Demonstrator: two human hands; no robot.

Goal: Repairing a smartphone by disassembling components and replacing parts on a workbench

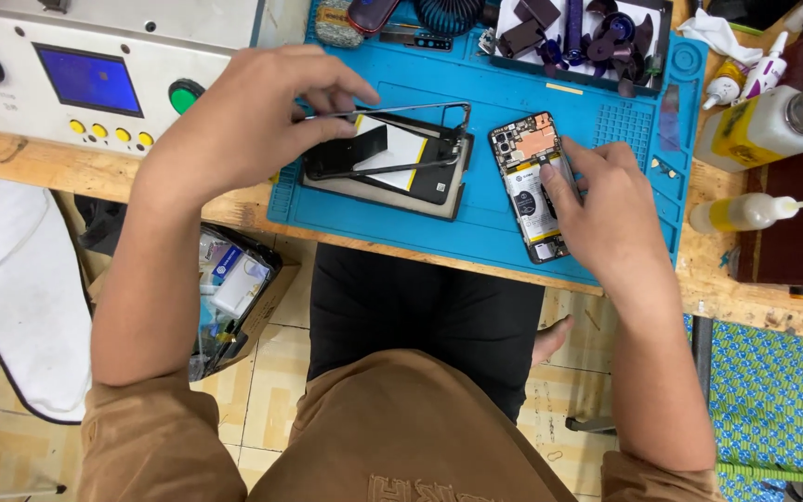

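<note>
Phone frame is pinched in left hand fingers while right hand fingers press the opened phone, mid-disassembly, needing a careful lift.

On the blue rubber work mat covering the wooden bench, the left hand pinches a thin grey metal phone frame, tilted up above a black phone back panel. The right hand presses fingertips on an opened black phone (copper shield and battery exposed). Glue bottles stand well apart at the right.
</note>
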